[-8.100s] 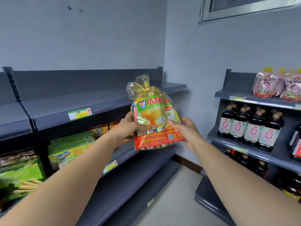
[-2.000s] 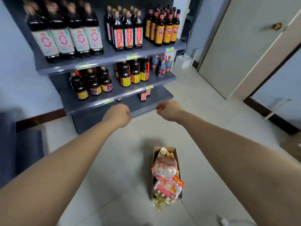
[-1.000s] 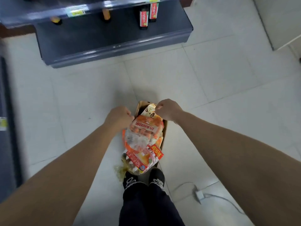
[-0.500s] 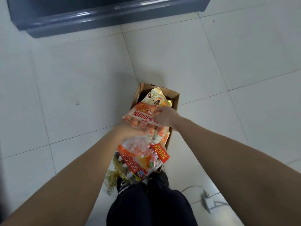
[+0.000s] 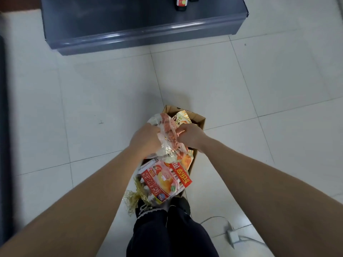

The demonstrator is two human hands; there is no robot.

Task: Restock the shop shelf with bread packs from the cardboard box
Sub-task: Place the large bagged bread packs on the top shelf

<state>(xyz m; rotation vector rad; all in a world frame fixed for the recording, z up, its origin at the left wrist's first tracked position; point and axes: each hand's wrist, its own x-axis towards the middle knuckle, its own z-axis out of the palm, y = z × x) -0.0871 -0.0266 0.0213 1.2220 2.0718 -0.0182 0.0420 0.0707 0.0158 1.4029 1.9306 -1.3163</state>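
Observation:
A narrow cardboard box [image 5: 199,121] stands on the tiled floor just in front of my feet, stuffed with bread packs. My left hand [image 5: 146,139] and my right hand [image 5: 191,135] both grip a clear-wrapped orange bread pack [image 5: 168,132] at the top of the pile, one on each side, and its wrapper is crumpled between them. Nearer to me, another bread pack [image 5: 162,182] with a red label and a gold tie lies tilted over the box's near end. A yellow pack [image 5: 181,117] shows at the far end of the box.
The grey bottom shelf [image 5: 144,32] of the sauce-bottle rack runs across the top of the view, with a bottle [image 5: 181,2] at its back. A white adapter and cable [image 5: 233,236] lie on the floor at my right. My dark trouser legs and shoes [image 5: 163,206] touch the box's near end.
Since a second ago both hands came down from above the box onto the top bread pack and took hold of it. The pack is now raised a little and its wrapper bunched up.

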